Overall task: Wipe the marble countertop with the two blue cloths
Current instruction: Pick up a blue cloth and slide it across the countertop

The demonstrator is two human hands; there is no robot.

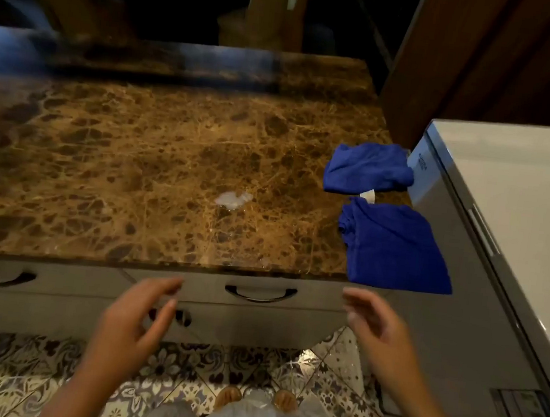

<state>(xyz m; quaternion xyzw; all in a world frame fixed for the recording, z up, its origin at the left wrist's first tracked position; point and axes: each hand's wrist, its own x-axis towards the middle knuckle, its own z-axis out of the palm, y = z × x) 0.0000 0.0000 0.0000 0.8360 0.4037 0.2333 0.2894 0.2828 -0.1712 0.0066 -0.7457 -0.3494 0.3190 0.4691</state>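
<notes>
The brown marble countertop (118,164) fills the middle of the view. Two blue cloths lie at its right end: a crumpled far cloth (369,169) and a flatter near cloth (395,246) whose corner hangs over the front edge. A small white wet patch (234,199) sits near the counter's middle. My left hand (132,325) and my right hand (379,331) hover below the counter's front edge, in front of the drawers. Both have fingers apart and hold nothing. My right hand is just below the near cloth.
A white appliance (511,206) stands against the counter's right end, touching the far cloth. Grey drawers with dark handles (259,295) run under the counter. Dark wooden posts (274,8) rise behind it. Patterned floor tiles (12,374) lie below, with my feet visible.
</notes>
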